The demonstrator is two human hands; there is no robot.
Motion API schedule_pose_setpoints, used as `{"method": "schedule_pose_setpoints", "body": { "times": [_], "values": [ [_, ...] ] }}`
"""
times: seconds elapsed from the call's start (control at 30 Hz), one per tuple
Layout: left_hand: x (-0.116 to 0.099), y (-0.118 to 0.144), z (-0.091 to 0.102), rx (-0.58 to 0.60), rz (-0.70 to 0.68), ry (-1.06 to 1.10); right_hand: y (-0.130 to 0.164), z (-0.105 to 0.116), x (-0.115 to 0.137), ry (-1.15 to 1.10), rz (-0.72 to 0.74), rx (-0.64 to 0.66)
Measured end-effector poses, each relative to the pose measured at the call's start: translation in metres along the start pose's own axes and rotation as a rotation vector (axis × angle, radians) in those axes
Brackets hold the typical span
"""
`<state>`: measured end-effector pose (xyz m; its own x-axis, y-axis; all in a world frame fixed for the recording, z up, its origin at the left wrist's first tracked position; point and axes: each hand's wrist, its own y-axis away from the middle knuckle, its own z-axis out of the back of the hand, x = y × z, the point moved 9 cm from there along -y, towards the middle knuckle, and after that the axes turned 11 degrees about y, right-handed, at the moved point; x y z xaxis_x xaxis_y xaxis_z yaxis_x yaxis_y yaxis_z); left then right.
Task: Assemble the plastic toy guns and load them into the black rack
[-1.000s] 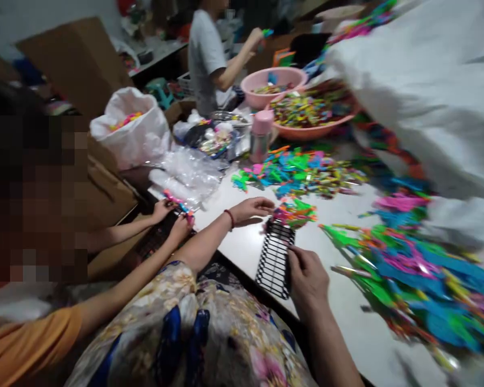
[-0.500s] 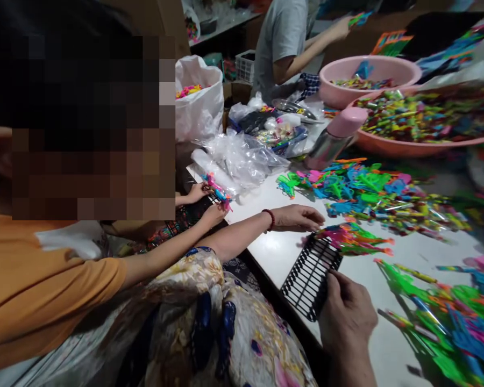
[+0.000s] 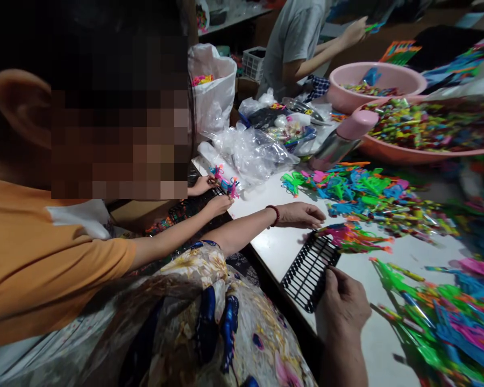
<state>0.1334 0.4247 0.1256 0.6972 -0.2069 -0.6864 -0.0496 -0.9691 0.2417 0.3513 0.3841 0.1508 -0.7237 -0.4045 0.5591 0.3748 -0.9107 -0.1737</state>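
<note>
White table (image 3: 284,250), dark front edge. Lying on it — a black slotted rack (image 3: 310,271) near the edge, a small bunch of bright plastic toys (image 3: 353,238) touching the rack's far end, a wider scatter (image 3: 371,193) beyond. Right side: a dense heap (image 3: 447,317). Far end — crumpled clear bags (image 3: 252,153), a pink-capped flask (image 3: 339,142) lying tilted, two pink basins (image 3: 387,150) holding coloured pieces.

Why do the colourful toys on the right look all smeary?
In the head view, the bright toys at the right edge are streaked with blur, while the black rack in the right hand looks sharper; the room's top-left corner is dark, and the white table shines with glare.
</note>
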Motion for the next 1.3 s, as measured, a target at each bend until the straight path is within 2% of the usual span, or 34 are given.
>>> {"method": "schedule_pose_setpoints", "body": {
  "times": [0.37, 0.87, 1.3],
  "values": [
    [-0.008, 0.01, -0.004, -0.048, -0.034, -0.046, -0.001, 0.005, 0.006, -0.036, 0.016, -0.031],
    [-0.003, 0.0, 0.002, 0.003, -0.05, -0.017, -0.002, -0.004, -0.009, -0.033, 0.026, -0.045],
    [0.0, -0.003, 0.005, 0.011, -0.054, -0.017, 0.0, -0.001, -0.007, -0.056, 0.02, -0.057]
  ]
}}
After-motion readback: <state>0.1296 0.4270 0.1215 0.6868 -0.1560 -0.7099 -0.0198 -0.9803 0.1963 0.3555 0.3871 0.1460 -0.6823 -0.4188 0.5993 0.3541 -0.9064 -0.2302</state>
